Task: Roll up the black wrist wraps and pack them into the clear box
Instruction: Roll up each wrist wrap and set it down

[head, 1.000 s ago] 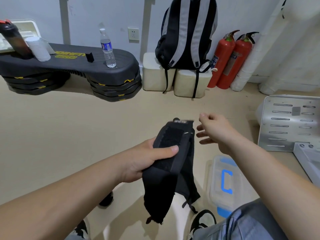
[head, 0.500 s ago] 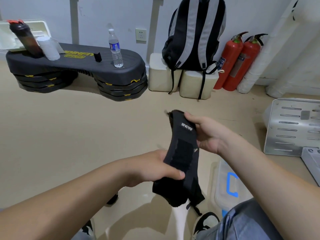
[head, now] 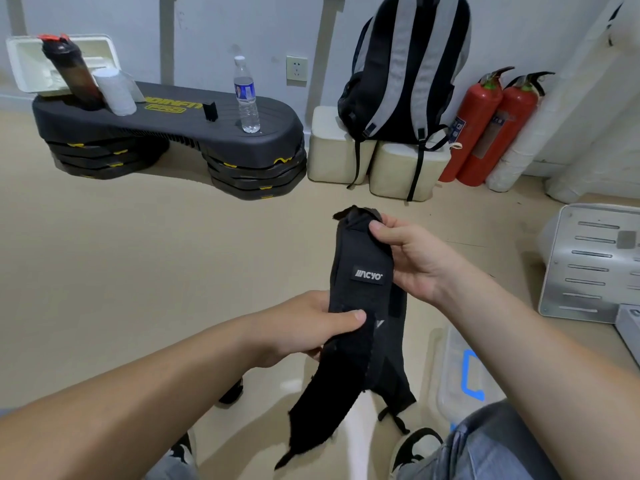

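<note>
Black wrist wraps [head: 363, 292] with a small white-lettered label hang unrolled in front of me, above the floor. My left hand [head: 311, 330] grips them at the middle, thumb across the front. My right hand [head: 412, 258] pinches their top end, with its fingers curled round the fabric. The lower ends dangle loose toward my feet. The clear box [head: 457, 372] with a blue clasp lies on the floor at the lower right, partly hidden behind my right forearm.
A black stepper platform [head: 194, 129] with a water bottle [head: 246, 95] and shaker stands at the back left. A backpack [head: 405, 74] on foam blocks and two red fire extinguishers [head: 485, 129] line the wall. A metal plate [head: 592, 265] lies right.
My right hand came in from open and took hold of the wraps' top end. My left hand slid lower along the wraps, which now hang straighter and longer.
</note>
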The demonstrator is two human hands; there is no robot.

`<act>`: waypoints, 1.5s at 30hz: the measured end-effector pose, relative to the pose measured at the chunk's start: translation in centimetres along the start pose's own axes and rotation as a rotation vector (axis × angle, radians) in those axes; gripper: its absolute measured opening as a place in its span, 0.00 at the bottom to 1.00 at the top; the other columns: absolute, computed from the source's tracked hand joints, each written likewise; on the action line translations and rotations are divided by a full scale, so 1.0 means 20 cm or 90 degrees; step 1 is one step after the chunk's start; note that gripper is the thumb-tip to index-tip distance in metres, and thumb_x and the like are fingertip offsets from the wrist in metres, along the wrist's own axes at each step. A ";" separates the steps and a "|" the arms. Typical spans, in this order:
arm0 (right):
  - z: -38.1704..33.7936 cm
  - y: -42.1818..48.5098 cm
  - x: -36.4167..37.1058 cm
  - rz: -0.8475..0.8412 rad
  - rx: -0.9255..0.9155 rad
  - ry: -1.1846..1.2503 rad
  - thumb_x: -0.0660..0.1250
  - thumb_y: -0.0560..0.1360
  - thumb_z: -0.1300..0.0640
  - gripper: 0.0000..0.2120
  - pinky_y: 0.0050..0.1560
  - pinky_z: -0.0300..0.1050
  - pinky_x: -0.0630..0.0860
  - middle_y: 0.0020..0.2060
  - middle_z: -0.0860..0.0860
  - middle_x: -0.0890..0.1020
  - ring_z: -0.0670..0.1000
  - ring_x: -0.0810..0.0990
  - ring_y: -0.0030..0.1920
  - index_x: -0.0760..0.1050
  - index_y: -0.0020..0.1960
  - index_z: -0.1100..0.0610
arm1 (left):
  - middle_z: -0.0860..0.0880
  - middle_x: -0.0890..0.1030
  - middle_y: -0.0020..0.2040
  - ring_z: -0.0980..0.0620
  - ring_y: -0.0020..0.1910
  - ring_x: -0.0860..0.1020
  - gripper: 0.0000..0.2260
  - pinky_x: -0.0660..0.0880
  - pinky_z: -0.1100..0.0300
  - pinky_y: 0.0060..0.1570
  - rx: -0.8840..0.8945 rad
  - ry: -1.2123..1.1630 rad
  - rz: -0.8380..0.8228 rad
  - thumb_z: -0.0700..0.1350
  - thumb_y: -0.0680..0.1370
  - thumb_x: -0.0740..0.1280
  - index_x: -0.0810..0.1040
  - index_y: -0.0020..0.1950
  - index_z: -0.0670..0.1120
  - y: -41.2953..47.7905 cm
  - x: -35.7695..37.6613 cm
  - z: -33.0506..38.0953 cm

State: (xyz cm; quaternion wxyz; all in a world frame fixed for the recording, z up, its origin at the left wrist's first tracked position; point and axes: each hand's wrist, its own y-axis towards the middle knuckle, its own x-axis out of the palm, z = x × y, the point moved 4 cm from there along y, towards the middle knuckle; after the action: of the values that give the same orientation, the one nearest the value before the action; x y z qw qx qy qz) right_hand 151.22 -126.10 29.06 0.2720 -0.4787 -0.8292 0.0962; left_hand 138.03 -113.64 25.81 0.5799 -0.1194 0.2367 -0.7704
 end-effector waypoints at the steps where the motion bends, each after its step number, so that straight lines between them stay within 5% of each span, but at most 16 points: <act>1: 0.00 0.00 0.00 0.004 -0.001 -0.007 0.63 0.84 0.63 0.09 0.42 0.44 0.85 0.46 0.54 0.87 0.50 0.86 0.43 0.82 0.54 0.57 | 0.52 0.88 0.56 0.52 0.51 0.85 0.09 0.77 0.55 0.52 0.005 0.005 -0.012 0.52 0.86 0.65 0.82 0.63 0.53 0.00 0.00 0.00; 5: 0.00 0.00 0.00 0.025 0.005 -0.013 0.65 0.83 0.63 0.05 0.44 0.47 0.83 0.51 0.57 0.84 0.54 0.84 0.46 0.77 0.57 0.57 | 0.48 0.88 0.56 0.52 0.53 0.85 0.08 0.79 0.57 0.53 0.030 0.036 -0.093 0.44 0.81 0.72 0.84 0.60 0.49 0.01 0.03 -0.02; 9: -0.01 -0.01 0.00 0.029 0.004 0.033 0.63 0.79 0.68 0.14 0.47 0.47 0.82 0.49 0.55 0.86 0.54 0.84 0.48 0.81 0.59 0.56 | 0.57 0.86 0.47 0.58 0.44 0.83 0.07 0.78 0.61 0.46 0.012 0.111 -0.106 0.42 0.81 0.72 0.83 0.56 0.53 0.02 0.06 -0.09; 12: -0.01 -0.02 0.03 0.000 -0.005 -0.020 0.63 0.80 0.68 0.15 0.49 0.46 0.82 0.50 0.55 0.87 0.53 0.85 0.49 0.83 0.60 0.56 | 0.56 0.84 0.43 0.59 0.37 0.81 0.04 0.77 0.59 0.43 -0.004 0.119 -0.074 0.44 0.82 0.71 0.83 0.54 0.53 0.03 0.04 -0.12; 17: 0.01 -0.02 0.08 -0.034 -0.054 -0.117 0.65 0.83 0.65 0.09 0.43 0.41 0.82 0.46 0.55 0.86 0.51 0.85 0.45 0.83 0.56 0.57 | 0.50 0.88 0.54 0.52 0.48 0.85 0.11 0.82 0.52 0.52 -0.007 -0.007 0.027 0.55 0.83 0.69 0.85 0.59 0.50 0.04 -0.02 -0.09; 20: 0.03 -0.04 0.11 -0.086 -0.051 -0.136 0.65 0.83 0.65 0.09 0.45 0.42 0.83 0.45 0.54 0.86 0.51 0.85 0.44 0.84 0.54 0.57 | 0.48 0.88 0.55 0.47 0.52 0.87 0.09 0.82 0.46 0.58 0.036 -0.056 0.122 0.52 0.83 0.69 0.84 0.60 0.50 0.06 -0.07 -0.06; 23: 0.01 -0.06 0.13 -0.077 -0.059 -0.136 0.64 0.82 0.65 0.10 0.45 0.42 0.82 0.45 0.55 0.86 0.51 0.85 0.45 0.84 0.52 0.57 | 0.48 0.88 0.50 0.53 0.47 0.86 0.05 0.83 0.54 0.47 0.108 -0.040 0.122 0.48 0.84 0.69 0.82 0.57 0.49 0.04 -0.08 -0.02; 25: 0.01 -0.07 0.13 -0.073 -0.067 -0.160 0.65 0.82 0.65 0.09 0.48 0.44 0.82 0.47 0.58 0.86 0.53 0.84 0.47 0.83 0.51 0.57 | 0.49 0.87 0.45 0.56 0.43 0.83 0.12 0.80 0.59 0.43 0.117 -0.006 0.086 0.54 0.84 0.67 0.83 0.53 0.46 0.04 -0.05 -0.01; 28: 0.04 -0.07 0.15 -0.073 -0.073 -0.214 0.66 0.81 0.67 0.10 0.49 0.47 0.83 0.47 0.62 0.86 0.54 0.85 0.46 0.83 0.47 0.57 | 0.40 0.84 0.42 0.50 0.40 0.80 0.25 0.79 0.48 0.45 0.122 0.064 0.094 0.63 0.82 0.63 0.80 0.51 0.39 0.05 -0.03 -0.01; 31: 0.03 -0.07 0.14 -0.039 -0.145 -0.339 0.68 0.79 0.68 0.10 0.54 0.50 0.83 0.47 0.60 0.88 0.52 0.86 0.47 0.84 0.45 0.56 | 0.48 0.75 0.32 0.52 0.32 0.73 0.22 0.69 0.56 0.36 0.099 0.175 0.152 0.58 0.84 0.62 0.72 0.39 0.42 0.07 -0.06 -0.02; 35: -0.01 -0.07 0.11 0.017 -0.266 -0.598 0.73 0.75 0.63 0.08 0.47 0.38 0.75 0.44 0.44 0.84 0.41 0.81 0.42 0.86 0.43 0.51 | 0.48 0.72 0.30 0.45 0.31 0.71 0.22 0.66 0.52 0.33 0.054 0.369 0.209 0.58 0.84 0.61 0.67 0.36 0.45 0.07 -0.09 -0.05; 42: -0.01 -0.08 0.10 0.033 -0.338 -0.638 0.73 0.77 0.61 0.08 0.40 0.33 0.72 0.50 0.47 0.76 0.44 0.77 0.44 0.84 0.44 0.48 | 0.55 0.69 0.29 0.55 0.28 0.68 0.20 0.64 0.59 0.31 0.037 0.262 0.202 0.52 0.86 0.61 0.68 0.36 0.48 0.07 -0.14 -0.06; 45: -0.02 -0.09 0.09 0.052 -0.329 -0.639 0.72 0.78 0.60 0.07 0.45 0.35 0.74 0.47 0.49 0.81 0.47 0.78 0.44 0.84 0.45 0.49 | 0.57 0.70 0.26 0.53 0.28 0.69 0.19 0.67 0.59 0.33 0.031 0.187 0.193 0.50 0.87 0.61 0.70 0.36 0.49 0.06 -0.15 -0.07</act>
State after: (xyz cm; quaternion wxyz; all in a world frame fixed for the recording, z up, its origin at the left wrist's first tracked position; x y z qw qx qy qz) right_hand 149.36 -125.55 30.82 -0.2853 -0.4567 -0.8346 0.1163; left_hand 139.39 -110.67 24.29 0.6510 0.0456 0.3152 -0.6890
